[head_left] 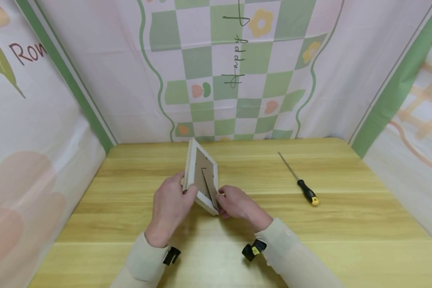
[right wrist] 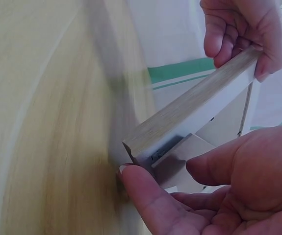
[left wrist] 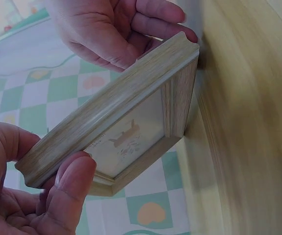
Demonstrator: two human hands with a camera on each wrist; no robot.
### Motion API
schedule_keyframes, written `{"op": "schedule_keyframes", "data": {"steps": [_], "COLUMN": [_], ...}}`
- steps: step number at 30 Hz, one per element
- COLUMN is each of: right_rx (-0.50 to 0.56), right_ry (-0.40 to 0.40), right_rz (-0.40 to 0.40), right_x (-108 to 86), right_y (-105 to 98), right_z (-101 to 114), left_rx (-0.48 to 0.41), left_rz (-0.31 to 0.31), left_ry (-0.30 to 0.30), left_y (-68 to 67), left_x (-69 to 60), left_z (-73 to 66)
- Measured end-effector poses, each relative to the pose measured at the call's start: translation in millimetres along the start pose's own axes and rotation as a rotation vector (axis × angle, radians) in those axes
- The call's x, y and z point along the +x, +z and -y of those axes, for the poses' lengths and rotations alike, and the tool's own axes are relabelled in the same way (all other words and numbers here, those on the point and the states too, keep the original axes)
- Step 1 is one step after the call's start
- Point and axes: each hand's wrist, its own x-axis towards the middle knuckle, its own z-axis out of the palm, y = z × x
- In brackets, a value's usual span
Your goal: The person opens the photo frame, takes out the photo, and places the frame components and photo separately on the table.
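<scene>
A light wood-grain picture frame (head_left: 189,166) is held tilted above the table, its brown backing board (head_left: 203,166) facing me. My left hand (head_left: 171,204) grips its lower left corner, thumb on the back side. At the lower right corner, my right hand (head_left: 237,203) has its fingers and thumb about the edge. In the right wrist view, a flat flap (right wrist: 182,156) on the back stands between that thumb and the frame's edge. The left wrist view shows the front, with a small printed picture (left wrist: 128,142) inside the frame.
A screwdriver (head_left: 304,188) with a black and yellow handle lies on the wood-grain table (head_left: 345,240) to the right. Printed cloth (head_left: 237,60) hangs behind the table and at both sides.
</scene>
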Motion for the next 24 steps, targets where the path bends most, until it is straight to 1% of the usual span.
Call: {"op": "schedule_keyframes", "data": {"steps": [3, 8, 12, 19, 24], "right_rx": [0.001, 0.011, 0.022, 0.009, -0.007], "right_ry": [0.002, 0.012, 0.025, 0.034, 0.048], "right_rz": [-0.006, -0.016, -0.018, -0.028, -0.042], "right_x": [-0.1, -1.5, -2.2, -4.7, -4.8], "right_y": [0.4, 0.2, -0.7, -5.3, -9.8], "right_z": [0.2, 0.4, -0.2, -2.5, -5.4], "left_rx": [-0.003, -0.006, -0.01, -0.034, -0.068], "left_rz": [0.011, 0.042, 0.059, 0.085, 0.124], "left_ry": [-0.01, -0.048, -0.068, -0.075, -0.089], "left_y": [-0.5, -2.2, -2.3, -0.4, 0.0], "left_x": [0.1, -0.1, -0.4, -0.7, -1.7], "left_z": [1.3, 4.1, 6.1, 8.6, 8.9]}}
